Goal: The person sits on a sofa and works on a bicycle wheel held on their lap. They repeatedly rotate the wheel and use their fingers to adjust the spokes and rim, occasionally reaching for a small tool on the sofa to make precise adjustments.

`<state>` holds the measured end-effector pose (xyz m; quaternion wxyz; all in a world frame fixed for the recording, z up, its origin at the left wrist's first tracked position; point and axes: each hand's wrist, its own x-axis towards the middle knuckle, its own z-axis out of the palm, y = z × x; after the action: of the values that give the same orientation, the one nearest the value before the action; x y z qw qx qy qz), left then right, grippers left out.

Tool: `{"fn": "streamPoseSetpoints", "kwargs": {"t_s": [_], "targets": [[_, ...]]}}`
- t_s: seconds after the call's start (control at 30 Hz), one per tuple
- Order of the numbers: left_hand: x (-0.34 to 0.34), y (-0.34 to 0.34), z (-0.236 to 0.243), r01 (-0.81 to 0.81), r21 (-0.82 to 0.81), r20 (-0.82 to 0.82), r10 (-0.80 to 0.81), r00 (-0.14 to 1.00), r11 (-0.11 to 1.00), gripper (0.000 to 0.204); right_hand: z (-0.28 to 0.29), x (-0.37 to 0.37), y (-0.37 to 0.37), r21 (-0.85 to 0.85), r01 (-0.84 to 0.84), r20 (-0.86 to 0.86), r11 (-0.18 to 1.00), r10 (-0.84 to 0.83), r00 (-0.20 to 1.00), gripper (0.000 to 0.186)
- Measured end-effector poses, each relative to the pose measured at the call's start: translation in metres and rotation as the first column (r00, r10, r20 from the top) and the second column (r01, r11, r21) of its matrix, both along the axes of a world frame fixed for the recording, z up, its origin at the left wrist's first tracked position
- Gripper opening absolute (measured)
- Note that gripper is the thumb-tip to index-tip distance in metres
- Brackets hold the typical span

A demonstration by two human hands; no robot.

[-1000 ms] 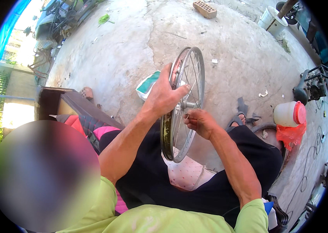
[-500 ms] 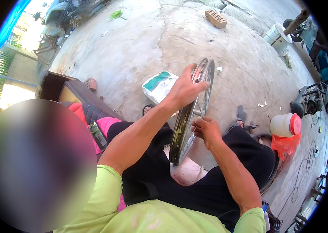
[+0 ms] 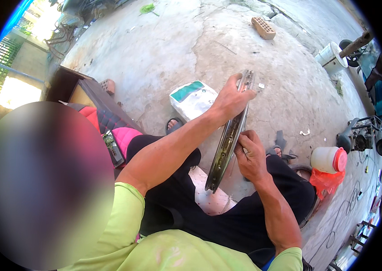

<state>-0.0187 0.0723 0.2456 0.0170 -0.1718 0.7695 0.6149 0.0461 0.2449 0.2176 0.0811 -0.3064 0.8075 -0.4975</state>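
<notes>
Head view: metal wheel rim standing edge-on at centre frame, slanting from upper right down to lower left, above the lap in black trousers. Left hand wrapped over the rim's upper end, fingers curled shut across the outer edge, thumb side toward the camera. Right hand just right of the rim's middle, fingers bent closed against its inner face; whether pinching a spoke or something small, cannot tell. White and green bag lying on the concrete floor left of the rim's top. Brick at upper centre, white tub with red lid at right.
</notes>
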Motion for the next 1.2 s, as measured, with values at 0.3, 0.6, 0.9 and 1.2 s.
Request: {"fn": "streamPoseSetpoints", "kwargs": {"t_s": [0.3,0.6,0.9,1.2], "targets": [[-0.003,-0.001,-0.004,0.012,0.137,0.003,-0.012,1.0,0.99,0.085,0.0,-0.018,-0.002,-0.104,-0.218,0.214,0.97,0.236,0.948,0.018],[-0.007,0.011,-0.005,0.002,0.268,0.032,-0.011,0.999,0.964,0.08,-0.002,-0.008,0.008,-0.294,-0.093,0.544,0.951,0.247,0.802,0.018],[-0.008,0.019,-0.006,0.016,0.125,-0.039,-0.011,0.999,0.992,0.071,-0.036,-0.018,0.016,-0.496,0.093,0.769,0.863,0.386,0.509,0.021],[0.093,-0.044,0.065,0.004,0.131,-0.376,0.046,0.926,0.991,0.05,-0.064,-0.026,0.033,-0.616,0.183,0.741,0.766,0.485,0.464,0.03]]}}
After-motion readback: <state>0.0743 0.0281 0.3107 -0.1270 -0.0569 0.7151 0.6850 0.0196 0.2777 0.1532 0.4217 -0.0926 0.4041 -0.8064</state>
